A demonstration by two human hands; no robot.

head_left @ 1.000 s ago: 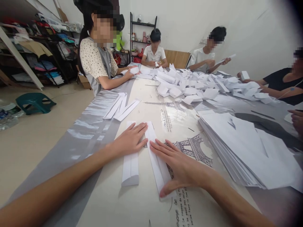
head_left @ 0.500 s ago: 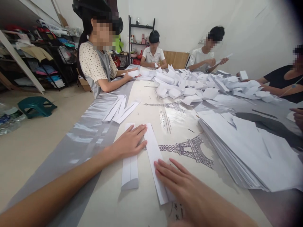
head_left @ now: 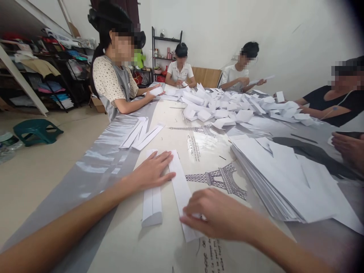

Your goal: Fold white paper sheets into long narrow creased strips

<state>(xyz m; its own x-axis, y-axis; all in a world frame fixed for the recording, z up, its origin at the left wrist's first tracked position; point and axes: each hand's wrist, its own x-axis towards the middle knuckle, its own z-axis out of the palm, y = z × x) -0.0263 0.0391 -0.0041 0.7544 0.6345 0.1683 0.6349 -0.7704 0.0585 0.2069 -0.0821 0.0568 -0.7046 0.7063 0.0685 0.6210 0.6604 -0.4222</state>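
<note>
My left hand [head_left: 153,170] lies flat, fingers outstretched, across a folded white paper strip with a lengthwise seam [head_left: 152,206]. Its fingertips reach the top end of a second folded paper strip [head_left: 179,178], which slants down to the right. Over the lower part of that second strip is my right hand [head_left: 210,212], slightly blurred. Its fingers are curled and the thumb lies along the paper, gripping the strip near its edge; the exact contact is partly hidden. Both strips rest on the tablecloth printed with towers [head_left: 216,178].
A thick stack of white paper sheets [head_left: 284,178] lies at the right. Several folded strips [head_left: 142,132] sit ahead on the left. A heap of folded papers [head_left: 222,104] covers the far table, where several people sit or stand. A green stool [head_left: 38,131] stands on the floor.
My right hand has gone from flat, spread fingers on the second strip to curled fingers at its lower part. My left hand stays on the strips. The view has shifted slightly.
</note>
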